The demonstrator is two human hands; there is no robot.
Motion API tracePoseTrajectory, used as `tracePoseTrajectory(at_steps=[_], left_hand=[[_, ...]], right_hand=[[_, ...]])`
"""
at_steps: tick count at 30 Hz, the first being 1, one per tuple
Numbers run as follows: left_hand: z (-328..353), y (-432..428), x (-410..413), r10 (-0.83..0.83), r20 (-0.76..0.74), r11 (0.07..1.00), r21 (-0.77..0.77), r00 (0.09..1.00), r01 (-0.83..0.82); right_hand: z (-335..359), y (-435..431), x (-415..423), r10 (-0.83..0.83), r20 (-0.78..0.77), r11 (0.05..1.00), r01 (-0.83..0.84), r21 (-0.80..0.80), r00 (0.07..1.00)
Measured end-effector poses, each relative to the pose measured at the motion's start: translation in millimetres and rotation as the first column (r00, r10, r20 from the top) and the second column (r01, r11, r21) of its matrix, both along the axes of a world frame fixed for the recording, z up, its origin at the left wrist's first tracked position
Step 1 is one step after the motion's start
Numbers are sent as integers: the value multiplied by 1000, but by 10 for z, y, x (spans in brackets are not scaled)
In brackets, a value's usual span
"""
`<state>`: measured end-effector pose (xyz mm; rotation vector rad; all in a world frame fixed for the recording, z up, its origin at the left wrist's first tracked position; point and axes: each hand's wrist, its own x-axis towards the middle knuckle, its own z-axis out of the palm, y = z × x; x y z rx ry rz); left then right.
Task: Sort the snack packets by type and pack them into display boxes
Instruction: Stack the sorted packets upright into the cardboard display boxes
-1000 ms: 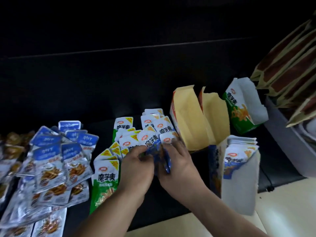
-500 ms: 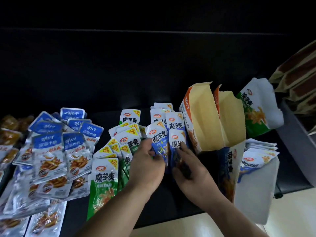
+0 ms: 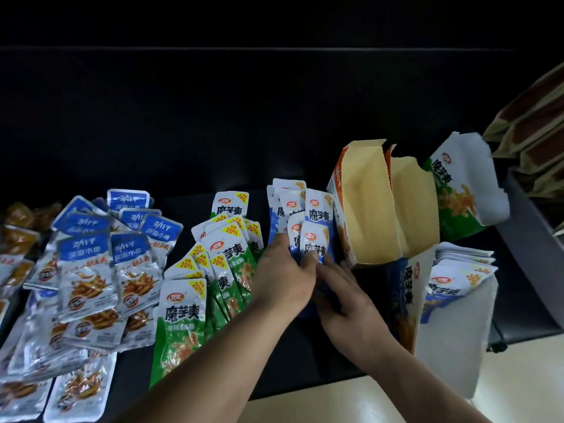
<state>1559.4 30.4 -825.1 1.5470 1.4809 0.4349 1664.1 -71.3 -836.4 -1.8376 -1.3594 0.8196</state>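
Several blue-and-white snack packets (image 3: 308,215) lie fanned on the dark surface at centre. My left hand (image 3: 283,276) grips the lower ends of the front ones, thumb on a packet. My right hand (image 3: 345,297) lies beside it with fingers spread flat over the dark lower parts of the blue packets. Green packets (image 3: 225,257) spread to the left. A blue display box (image 3: 406,288) at right holds upright blue packets (image 3: 457,270). A green display box (image 3: 464,184) stands behind, its inside hidden.
Two open orange boxes (image 3: 372,206) with yellow insides stand between the blue pile and the green box. Silver fish-snack packets with blue tops (image 3: 91,270) cover the left. Brown pouches (image 3: 537,129) stack at far right. A pale table edge (image 3: 335,401) runs along the front.
The view has shifted. My left hand has closed on the front blue packets. My right hand has let go of its packet and now lies flat on the pile.
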Motion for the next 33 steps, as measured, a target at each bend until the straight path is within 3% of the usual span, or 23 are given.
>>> tracePoseTrajectory(at_steps=[4, 8, 13, 15, 19, 25, 29, 33], left_hand=[[3, 83, 34, 164, 135, 985, -80, 977, -155], [27, 82, -23, 150, 152, 987, -81, 977, -139], [324, -59, -374, 208, 295, 978, -64, 933, -198], [516, -132, -523, 165, 359, 986, -81, 919, -146], [743, -371, -640, 33, 437, 998, -64, 899, -5], [709, -488, -562, -91, 477, 993, -24, 874, 116], [727, -435, -613, -256, 466, 957, 0, 847, 289], [752, -441, -644, -346, 484, 921, 10, 804, 391]], right_hand=[[59, -37, -15, -8, -46, 999, 6, -54, 999], [163, -39, -10, -66, -185, 990, 41, -136, 981], [465, 5, -185, -286, -336, 950, 313, 26, 897], [635, 95, -243, -327, -460, 935, 354, -29, 826], [818, 216, -315, -251, -627, 967, 223, -125, 737], [766, 101, -429, -177, -633, 984, 137, -111, 753], [906, 75, -198, -118, -578, 989, 145, 0, 807], [1026, 76, 31, -69, -595, 998, 57, -38, 801]])
